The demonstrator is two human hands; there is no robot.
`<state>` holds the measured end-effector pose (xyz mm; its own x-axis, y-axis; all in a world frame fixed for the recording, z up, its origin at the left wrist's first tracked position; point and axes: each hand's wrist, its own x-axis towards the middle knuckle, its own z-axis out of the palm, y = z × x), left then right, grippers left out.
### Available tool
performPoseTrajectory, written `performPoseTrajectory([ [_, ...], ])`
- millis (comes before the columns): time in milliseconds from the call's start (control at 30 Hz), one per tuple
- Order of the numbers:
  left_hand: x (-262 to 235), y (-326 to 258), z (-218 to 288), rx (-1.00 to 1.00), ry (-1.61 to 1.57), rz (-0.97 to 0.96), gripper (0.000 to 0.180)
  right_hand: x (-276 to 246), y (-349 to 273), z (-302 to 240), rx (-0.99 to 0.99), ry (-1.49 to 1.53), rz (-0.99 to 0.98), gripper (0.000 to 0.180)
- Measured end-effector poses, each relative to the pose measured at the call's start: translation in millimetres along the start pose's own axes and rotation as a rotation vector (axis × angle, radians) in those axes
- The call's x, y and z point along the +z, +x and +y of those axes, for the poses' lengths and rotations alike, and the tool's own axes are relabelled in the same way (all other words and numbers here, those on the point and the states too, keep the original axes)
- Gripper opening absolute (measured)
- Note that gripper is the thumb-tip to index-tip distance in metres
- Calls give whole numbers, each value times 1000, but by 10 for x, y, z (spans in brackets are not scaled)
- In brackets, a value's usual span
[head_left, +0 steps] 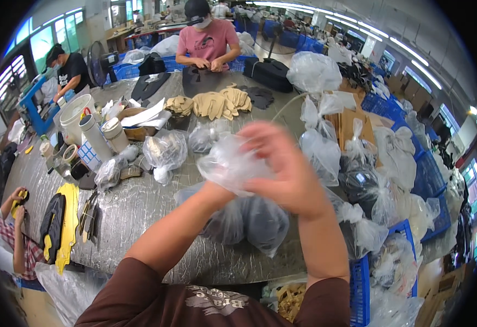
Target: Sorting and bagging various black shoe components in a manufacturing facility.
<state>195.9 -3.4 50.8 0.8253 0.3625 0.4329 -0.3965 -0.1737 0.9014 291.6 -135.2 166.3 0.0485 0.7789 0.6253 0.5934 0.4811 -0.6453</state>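
Note:
Clear plastic film (230,161), gathered and crumpled, is in front of me over the table. My left hand (220,192) is mostly covered by this film, so its fingers are hidden. Curved around the film's right side is my right hand (287,169), thumb below and fingers above; its fingertips are smeared by motion. Under my forearms lies a clear plastic bag (265,220) with dark contents. The film seems to be this bag's upper part, though my arms hide the join.
Tied plastic bags (165,150), tan cut pieces (216,104) and a white bucket (76,117) are on the metal-topped table (140,218). Yellow and black pieces (66,218) lie left. Blue crates (361,289) and more bags stand right. A person (208,41) works across the table.

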Motion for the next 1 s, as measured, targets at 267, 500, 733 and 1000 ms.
performPoseTrajectory([
  [267, 311, -90, 354, 656, 526, -104, 36, 655, -1328, 764, 140, -335, 197, 52],
  [500, 226, -495, 415, -140, -266, -250, 21, 326, -1360, 840, 694, 400, 607, 24],
  [733, -85, -310, -128, 59, 286, -405, 34, 571, -984, 703, 362, -119, -130, 58],
  [1000, 396, -220, 531, 235, 986, -819, 40, 660, -1011, 773, 483, -35, -187, 51],
])
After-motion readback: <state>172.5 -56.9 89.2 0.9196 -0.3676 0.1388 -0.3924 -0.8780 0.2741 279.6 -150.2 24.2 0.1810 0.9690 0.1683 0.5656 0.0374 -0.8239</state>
